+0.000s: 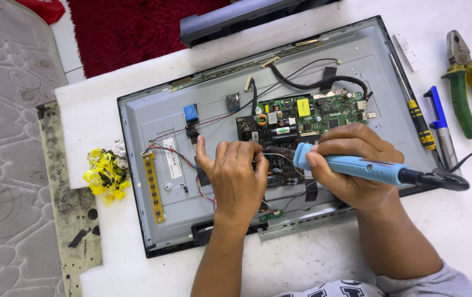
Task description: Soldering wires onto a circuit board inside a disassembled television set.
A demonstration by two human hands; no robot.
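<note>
Both our forearms are reaching up from six o'clock over an opened flat-screen set.

Looking down from the head camera, we are pressing our left hand [236, 179] flat-fingered against the lower edge of the green circuit board [302, 124], fingers together and gripping nothing that we can make out. We are clamping our right hand [351, 162] around the blue soldering iron [357, 168], its tip hidden behind our fingers at the board. That board is sitting at centre on the grey back panel [153, 115]. At nine o'clock a yellow button strip [153, 187] is lying on the panel, with yellow scraps [104, 173] beyond it. At two o'clock green-handled pliers [469, 82] are resting on the white table [456, 220], just beside a blue tool [439, 118].
</note>
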